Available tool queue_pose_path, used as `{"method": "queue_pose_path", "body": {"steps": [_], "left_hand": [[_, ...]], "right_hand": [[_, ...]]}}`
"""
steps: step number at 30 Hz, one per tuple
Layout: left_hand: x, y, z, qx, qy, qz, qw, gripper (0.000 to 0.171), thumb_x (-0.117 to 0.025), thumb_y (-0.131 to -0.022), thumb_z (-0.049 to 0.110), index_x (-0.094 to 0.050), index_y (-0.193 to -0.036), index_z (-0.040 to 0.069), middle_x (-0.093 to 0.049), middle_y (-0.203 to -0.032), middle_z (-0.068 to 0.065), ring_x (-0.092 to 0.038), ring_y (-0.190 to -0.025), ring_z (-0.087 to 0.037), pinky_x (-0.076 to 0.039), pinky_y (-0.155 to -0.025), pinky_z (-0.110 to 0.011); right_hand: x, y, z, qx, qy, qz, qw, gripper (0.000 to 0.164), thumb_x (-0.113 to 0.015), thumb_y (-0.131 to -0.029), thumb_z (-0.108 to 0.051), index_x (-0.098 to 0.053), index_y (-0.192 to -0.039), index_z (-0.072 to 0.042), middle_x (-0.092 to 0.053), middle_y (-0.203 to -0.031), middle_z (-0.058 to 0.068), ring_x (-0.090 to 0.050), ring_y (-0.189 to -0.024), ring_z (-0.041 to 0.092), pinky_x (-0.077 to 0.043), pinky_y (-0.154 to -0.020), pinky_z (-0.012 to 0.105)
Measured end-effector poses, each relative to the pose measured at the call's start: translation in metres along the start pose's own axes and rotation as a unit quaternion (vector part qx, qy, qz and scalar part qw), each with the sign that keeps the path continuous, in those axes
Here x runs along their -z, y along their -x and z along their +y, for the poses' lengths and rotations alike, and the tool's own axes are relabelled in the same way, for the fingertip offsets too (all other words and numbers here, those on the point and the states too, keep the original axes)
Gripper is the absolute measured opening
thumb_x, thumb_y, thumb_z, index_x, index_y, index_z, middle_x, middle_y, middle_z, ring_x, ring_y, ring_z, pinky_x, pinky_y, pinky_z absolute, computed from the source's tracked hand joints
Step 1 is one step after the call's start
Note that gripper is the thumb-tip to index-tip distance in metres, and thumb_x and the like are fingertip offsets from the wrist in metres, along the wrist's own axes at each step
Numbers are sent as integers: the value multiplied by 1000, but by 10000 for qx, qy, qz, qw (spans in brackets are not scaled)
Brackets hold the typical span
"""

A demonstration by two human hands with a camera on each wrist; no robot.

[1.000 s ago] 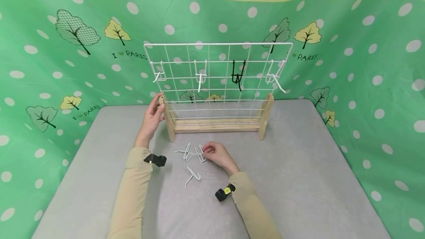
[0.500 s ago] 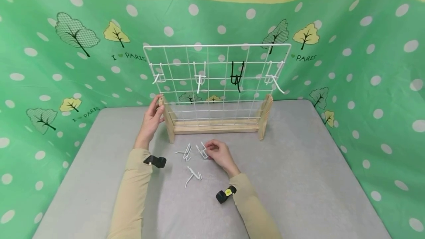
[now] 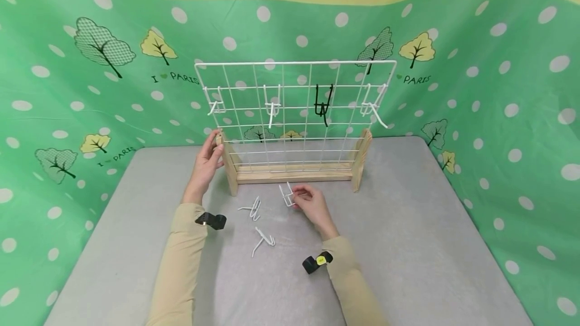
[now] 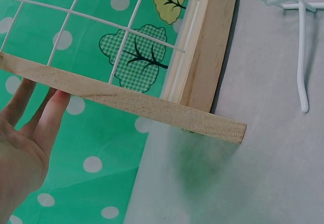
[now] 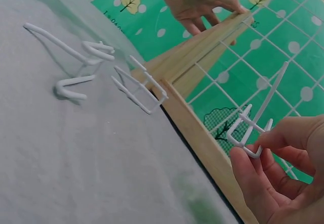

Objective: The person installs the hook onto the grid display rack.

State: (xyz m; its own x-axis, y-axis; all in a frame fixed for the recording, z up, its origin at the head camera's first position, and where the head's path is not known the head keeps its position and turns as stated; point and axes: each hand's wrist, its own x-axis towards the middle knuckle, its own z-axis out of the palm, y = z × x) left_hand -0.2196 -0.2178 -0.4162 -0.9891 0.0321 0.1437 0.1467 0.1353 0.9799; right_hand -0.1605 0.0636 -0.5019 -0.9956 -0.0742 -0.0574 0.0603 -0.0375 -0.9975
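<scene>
A white wire grid rack [image 3: 284, 65] stands upright in a wooden base. Around the top of its left wooden post [image 4: 116, 98], my left hand [image 3: 205, 165] has its thumb and fingers in a hold. My right hand [image 3: 313, 205] pinches a white wire hook [image 5: 253, 128] between thumb and fingertips, raised in front of the base. Two more white hooks lie on the grey surface between my arms: one hook [image 3: 255, 209] near the rack's left post and another hook [image 3: 265, 238] closer to me.
Several hooks hang on the upper grid: a white hook [image 3: 216, 107] at far left, a white hook [image 3: 273, 107], a black hook [image 3: 322, 107] and a white hook [image 3: 372, 108] at right. A green dotted cloth [image 3: 476, 89] surrounds the grey table surface [image 3: 408, 245].
My right hand has picked the hook up off the table, turned it, and moved it right and toward the rack. The left hand keeps its hold on the post.
</scene>
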Motion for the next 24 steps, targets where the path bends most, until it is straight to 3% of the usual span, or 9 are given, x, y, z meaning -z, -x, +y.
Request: {"method": "queue_pose_path", "body": {"steps": [3, 6, 9, 13, 18, 24], "left_hand": [[0, 0, 0, -14, 18, -1, 10000, 51, -43, -105, 21, -26, -153, 18, -35, -147, -24, -37, -131, -38, -41, -100, -55], [0, 1, 0, -44, 18, -10, 10000, 51, -43, -105, 21, -26, -153, 18, -35, -146, -25, -37, -130, -39, -41, -100, -55], [0, 1, 1, -48, 30, -12, 10000, 51, -43, -105, 20, -26, -153, 17, -35, -146, -25, -37, -130, -38, -41, -100, -56], [2, -3, -7, -49, 72, -22, 10000, 51, -44, -105, 20, -27, -153, 19, -34, -147, -25, -37, -131, -38, -41, -100, -56], [7, -13, -27, -28, 168, 22, 9999, 51, -45, -104, 23, -29, -153, 23, -34, -149, -20, -36, -132, -36, -41, -100, -57], [8, -14, -31, -58, 116, 44, 9999, 52, -48, -103, 30, -31, -152, 29, -36, -148, -20, -37, -131, -35, -41, -100, -55]], "right_hand": [[4, 1, -3, 84, -34, 93, 9999, 22, -60, -86, 12, -60, -107, 15, -61, -91, 16, -61, -77, 18, -58, -75, 44], [9, 4, -12, 91, -117, 84, 9999, 23, -59, -87, 13, -59, -109, 17, -59, -94, 23, -62, -83, 30, -55, -79, 50], [14, 4, -15, 57, -156, 97, 9998, 24, -59, -87, 14, -57, -111, 18, -58, -99, 29, -61, -89, 39, -56, -79, 46], [19, 1, -11, 112, -131, 277, 9995, 24, -60, -87, 13, -58, -111, 17, -60, -97, 25, -62, -82, 27, -58, -72, 32], [24, 0, -13, 202, -117, 455, 9987, 22, -59, -86, 15, -59, -109, 16, -60, -92, 18, -61, -74, 15, -58, -69, 28], [34, -1, -19, 289, -221, 654, 9972, 22, -60, -87, 15, -59, -108, 15, -60, -95, 22, -62, -73, 13, -58, -67, 25]]}}
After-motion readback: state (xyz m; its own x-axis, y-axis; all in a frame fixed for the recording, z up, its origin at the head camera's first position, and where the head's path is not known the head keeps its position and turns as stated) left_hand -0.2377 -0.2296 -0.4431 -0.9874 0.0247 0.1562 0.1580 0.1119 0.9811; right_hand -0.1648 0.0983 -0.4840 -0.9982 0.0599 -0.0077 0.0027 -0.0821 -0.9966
